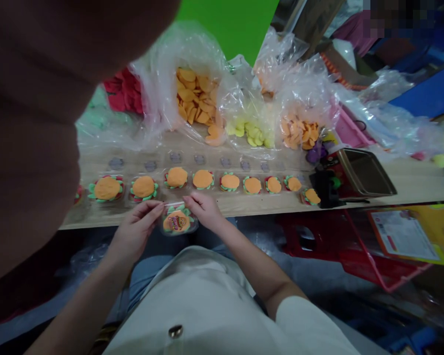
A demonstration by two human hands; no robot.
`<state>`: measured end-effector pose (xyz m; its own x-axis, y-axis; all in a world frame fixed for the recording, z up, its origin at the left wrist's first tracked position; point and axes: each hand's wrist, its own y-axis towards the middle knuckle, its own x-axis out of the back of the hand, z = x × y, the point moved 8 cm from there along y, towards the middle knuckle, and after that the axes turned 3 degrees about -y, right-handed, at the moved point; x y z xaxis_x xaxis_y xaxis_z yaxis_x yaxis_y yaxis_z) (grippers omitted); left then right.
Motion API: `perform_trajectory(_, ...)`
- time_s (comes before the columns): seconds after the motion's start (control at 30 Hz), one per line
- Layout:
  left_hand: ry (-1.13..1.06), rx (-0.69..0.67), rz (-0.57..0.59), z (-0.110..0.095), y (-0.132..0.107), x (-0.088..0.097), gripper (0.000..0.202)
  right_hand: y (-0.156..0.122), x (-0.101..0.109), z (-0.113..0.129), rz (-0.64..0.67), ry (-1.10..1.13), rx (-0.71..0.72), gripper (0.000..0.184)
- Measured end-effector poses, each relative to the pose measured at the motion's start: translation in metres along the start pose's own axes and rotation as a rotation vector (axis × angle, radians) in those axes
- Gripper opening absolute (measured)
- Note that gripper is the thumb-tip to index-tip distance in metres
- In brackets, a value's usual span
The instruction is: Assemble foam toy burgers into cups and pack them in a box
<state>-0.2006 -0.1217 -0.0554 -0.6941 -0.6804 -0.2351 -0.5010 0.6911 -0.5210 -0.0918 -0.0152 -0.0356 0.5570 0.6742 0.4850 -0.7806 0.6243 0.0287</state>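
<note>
A clear plastic clamshell box with a toy burger inside and a printed label on its lid is held just off the table's front edge. My left hand pinches its upper left corner between thumb and fingers. At the upper right corner, my right hand grips it the same way. Beyond my hands runs a row of open clear boxes, each with an orange-topped toy burger showing green and red layers. Their raised lids stand behind them.
Plastic bags hold orange pieces, red pieces, yellow pieces and more orange pieces. An open brown tub lies right beside a black object. A red crate stands below the table edge. A large dark blur covers the upper left.
</note>
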Motion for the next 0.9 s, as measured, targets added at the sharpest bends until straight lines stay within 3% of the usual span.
perform_trajectory(0.4, -0.062, -0.125, -0.006, -0.017, 0.009, -0.011, 0.024, 0.02, 0.02, 0.013, 0.006, -0.01, 0.081, 0.036)
perform_trajectory(0.9, -0.023, -0.135, 0.057, -0.018, 0.01, -0.012, 0.017, 0.018, 0.021, 0.016, 0.017, -0.069, 0.097, 0.037)
